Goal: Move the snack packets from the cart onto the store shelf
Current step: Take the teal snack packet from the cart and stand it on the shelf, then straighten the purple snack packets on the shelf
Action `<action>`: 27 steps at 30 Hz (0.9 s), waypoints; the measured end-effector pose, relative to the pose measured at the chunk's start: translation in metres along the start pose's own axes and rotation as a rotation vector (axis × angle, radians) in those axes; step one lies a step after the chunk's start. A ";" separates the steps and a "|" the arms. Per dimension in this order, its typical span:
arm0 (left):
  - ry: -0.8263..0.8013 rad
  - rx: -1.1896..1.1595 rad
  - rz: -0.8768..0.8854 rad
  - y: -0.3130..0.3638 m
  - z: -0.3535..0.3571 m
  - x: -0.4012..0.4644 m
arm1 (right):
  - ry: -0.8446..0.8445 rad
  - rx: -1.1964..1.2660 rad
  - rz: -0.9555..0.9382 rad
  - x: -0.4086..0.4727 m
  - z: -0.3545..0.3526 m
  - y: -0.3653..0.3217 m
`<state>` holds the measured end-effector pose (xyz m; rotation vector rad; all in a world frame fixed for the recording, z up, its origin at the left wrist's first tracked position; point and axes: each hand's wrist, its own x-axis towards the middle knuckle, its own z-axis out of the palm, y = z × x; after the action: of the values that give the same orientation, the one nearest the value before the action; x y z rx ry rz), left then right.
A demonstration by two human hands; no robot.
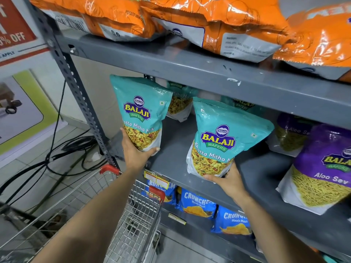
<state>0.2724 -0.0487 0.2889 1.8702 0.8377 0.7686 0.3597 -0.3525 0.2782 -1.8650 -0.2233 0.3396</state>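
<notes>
My left hand (135, 150) grips the bottom of a teal Khatta Mitha Mix packet (139, 109), held upright at the left end of the grey middle shelf (171, 154). My right hand (230, 180) holds a second teal Khatta Mitha Mix packet (226, 137) by its bottom edge, upright over the shelf's front. Two more teal packets (179, 103) stand behind them at the back of the shelf. The wire cart (131, 221) with red corners sits below my arms, against the shelf's left post.
Purple Aloo Sev packets (322, 168) fill the shelf's right side. Orange wafer bags (218, 21) lie on the shelf above. Blue Crunchex packets (197, 204) stand on the shelf below. Black cables (57, 152) trail on the tiled floor at left, near wall posters.
</notes>
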 end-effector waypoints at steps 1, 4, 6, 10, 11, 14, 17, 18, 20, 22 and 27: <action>-0.005 0.006 0.007 0.000 -0.001 0.000 | -0.006 0.008 -0.002 0.000 -0.001 0.001; -0.023 0.037 0.015 -0.006 -0.003 -0.001 | -0.027 0.023 -0.013 0.000 -0.002 0.001; -0.006 0.046 -0.026 -0.011 -0.006 -0.009 | -0.038 0.045 -0.018 -0.001 -0.004 0.003; 0.140 0.056 0.067 -0.003 -0.004 -0.049 | -0.043 0.116 -0.031 -0.015 -0.017 0.008; 0.137 0.062 0.123 0.000 0.002 -0.062 | -0.006 0.111 -0.030 -0.021 -0.024 0.011; -0.032 0.051 0.394 0.014 0.025 -0.098 | 0.164 0.094 -0.049 -0.041 -0.052 0.026; -0.257 -0.014 0.613 0.043 0.054 -0.136 | 0.307 0.034 -0.089 -0.064 -0.091 0.034; -0.327 -0.044 0.662 0.056 0.065 -0.149 | 0.346 0.001 -0.102 -0.071 -0.105 0.037; -0.442 -0.095 0.738 0.080 0.091 -0.178 | 0.454 -0.047 -0.120 -0.084 -0.135 0.044; -0.544 -0.146 0.739 0.103 0.122 -0.203 | 0.557 -0.101 -0.145 -0.095 -0.166 0.052; -0.822 -0.152 0.443 0.145 0.204 -0.245 | 0.768 -0.211 -0.122 -0.126 -0.236 0.063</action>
<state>0.3256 -0.3945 0.3025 2.0002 -0.1523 0.2383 0.3212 -0.6239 0.3020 -2.0403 0.1596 -0.5052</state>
